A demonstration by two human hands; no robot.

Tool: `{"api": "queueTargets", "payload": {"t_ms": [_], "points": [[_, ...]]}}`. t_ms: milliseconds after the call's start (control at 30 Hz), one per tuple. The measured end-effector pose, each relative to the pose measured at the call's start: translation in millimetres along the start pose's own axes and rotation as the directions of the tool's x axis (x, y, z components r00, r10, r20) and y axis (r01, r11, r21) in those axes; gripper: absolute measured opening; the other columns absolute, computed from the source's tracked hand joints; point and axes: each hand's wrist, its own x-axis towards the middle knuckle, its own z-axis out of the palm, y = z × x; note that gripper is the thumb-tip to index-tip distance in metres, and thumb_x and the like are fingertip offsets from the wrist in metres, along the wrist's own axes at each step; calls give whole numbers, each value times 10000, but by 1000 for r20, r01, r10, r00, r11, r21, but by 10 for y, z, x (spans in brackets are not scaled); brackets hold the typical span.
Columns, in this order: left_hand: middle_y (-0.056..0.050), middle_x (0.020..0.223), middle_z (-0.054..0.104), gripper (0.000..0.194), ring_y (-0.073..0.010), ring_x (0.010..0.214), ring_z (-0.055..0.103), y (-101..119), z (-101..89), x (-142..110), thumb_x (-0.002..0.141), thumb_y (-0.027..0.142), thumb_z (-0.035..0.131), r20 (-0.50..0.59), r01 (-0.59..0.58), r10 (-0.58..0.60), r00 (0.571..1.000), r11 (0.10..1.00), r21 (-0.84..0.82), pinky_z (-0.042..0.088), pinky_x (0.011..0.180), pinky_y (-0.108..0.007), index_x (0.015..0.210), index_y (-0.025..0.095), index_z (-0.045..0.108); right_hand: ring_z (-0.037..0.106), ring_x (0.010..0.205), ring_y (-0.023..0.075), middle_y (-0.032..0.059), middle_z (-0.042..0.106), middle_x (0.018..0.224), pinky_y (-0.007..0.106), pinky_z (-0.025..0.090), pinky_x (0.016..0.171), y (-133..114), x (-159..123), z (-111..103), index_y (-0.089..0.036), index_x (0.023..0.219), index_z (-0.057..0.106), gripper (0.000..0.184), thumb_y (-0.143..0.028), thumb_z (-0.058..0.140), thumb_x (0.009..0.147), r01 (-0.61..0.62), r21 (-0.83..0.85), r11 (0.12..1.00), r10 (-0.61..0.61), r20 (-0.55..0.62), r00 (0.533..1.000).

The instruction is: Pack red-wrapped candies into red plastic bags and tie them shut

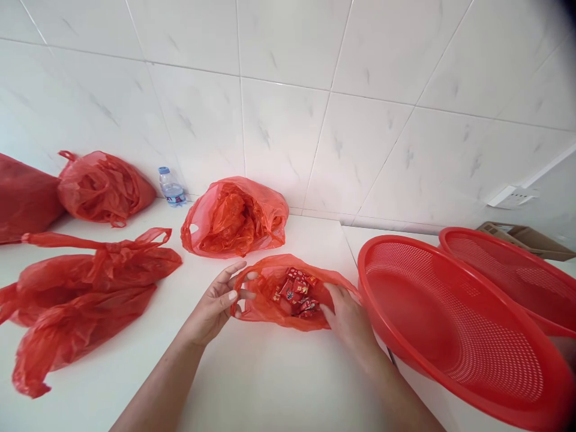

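Holding an opened translucent red plastic bag (265,306) on a white tabletop (270,372), directly in front of the body. Grasping the thin film at its left rim loosely with the left hand (218,306), with thumb outside and fingers spread behind the plastic. Reaching over the right rim with the right hand (348,312), bending fingers and thumb inward near small red wrapped packets (297,293) lying inside the bag; not showing clearly whether pinching film or resting loose. Facing, just behind, a second open red bag (234,219) stuffed with crumpled red plastic, blocking the space toward the tiled wall (288,126). Having a clear water bottle with a blue cap (172,189) standing near the wall, left of that stuffed bag, and a rounded red bag (105,186) and a large red bundle (24,201) sitting farther left. Flanking the left forearm with two tied red bags (90,276), lying side by side. Crowding the right forearm with a large perforated red plastic basket (427,312), tilting beside the right hand and limiting room there. Showing behind it a second perforated red basket (504,264), an open cardboard box (531,240) and, on the wall, a white power socket (513,196).
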Motion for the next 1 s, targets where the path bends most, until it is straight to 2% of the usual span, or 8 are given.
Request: {"api": "queueTargets", "payload": {"t_ms": [233, 400, 500, 667, 733, 800, 900, 1000], "points": [[-105, 1407, 402, 600, -244, 973, 590, 281, 127, -128, 757, 336, 714, 3, -121, 123, 992, 971, 207, 509, 558, -203, 1302, 305, 464, 584, 1049, 279, 131, 540, 1250, 404, 532, 766, -147, -101, -134, -226, 1427, 250, 614, -281, 481, 861, -61, 69, 996, 73, -199, 977], [-96, 1426, 367, 591, -256, 988, 577, 560, 259, -155, 735, 329, 730, 44, -291, 290, 956, 921, 258, 530, 589, -225, 1276, 292, 498, 594, 1003, 278, 121, 589, 1153, 403, 548, 717, -257, -138, -266, -237, 1404, 319, 586, -301, 510, 854, -6, 106, 994, 32, -242, 970], [-106, 1402, 398, 565, -271, 1002, 571, 662, 287, -216, 755, 317, 712, 71, -308, 302, 951, 895, 324, 552, 624, -264, 1278, 283, 501, 607, 936, 235, 98, 602, 1102, 361, 550, 693, -276, -215, -337, -250, 1315, 442, 460, -281, 511, 861, 74, 165, 983, -25, -281, 959], [-116, 1363, 448, 530, -296, 1049, 561, 670, 123, -398, 810, 269, 654, 32, -238, 252, 967, 854, 463, 563, 715, -340, 1303, 293, 461, 586, 906, 183, 81, 566, 1093, 321, 527, 727, -198, -428, -452, -239, 1096, 580, 265, -173, 523, 846, 276, 231, 933, -137, -481, 866], [-115, 1328, 486, 537, -276, 1036, 572, 629, -6, -482, 823, 284, 642, -57, -199, 263, 963, 838, 508, 555, 731, -328, 1316, 297, 431, 569, 956, 204, 89, 556, 1076, 369, 505, 807, -130, -521, -457, -225, 1083, 587, 268, -167, 555, 823, 278, 211, 937, -116, -565, 817], [-111, 1315, 498, 557, -267, 1049, 570, 562, -130, -558, 827, 312, 638, -163, -120, 246, 955, 829, 546, 544, 753, -317, 1330, 303, 399, 555, 991, 226, 100, 550, 1093, 401, 487, 835, -64, -620, -397, -217, 1101, 581, 293, -188, 578, 809, 226, 231, 946, -43, -602, 797], [-112, 1371, 443, 612, -291, 1143, 519, 409, -221, -624, 810, 380, 649, -256, 39, 131, 958, 822, 568, 525, 819, -353, 1348, 310, 365, 565, 958, 228, 105, 565, 1083, 389, 500, 779, -27, -782, -169, -215, 1156, 533, 363, -255, 600, 801, 79, 407, 910, 155, -511, 845], [-106, 1457, 332, 679, -318, 1234, 442, 230, -146, -610, 781, 432, 665, -255, 156, -6, 967, 803, 575, 502, 877, -405, 1369, 330, 340, 555, 1051, 253, 134, 514, 1235, 426, 485, 853, -85, -907, 117, -226, 1332, 363, 618, -335, 624, 782, -87, 645, 760, 353, -297, 887]]}}
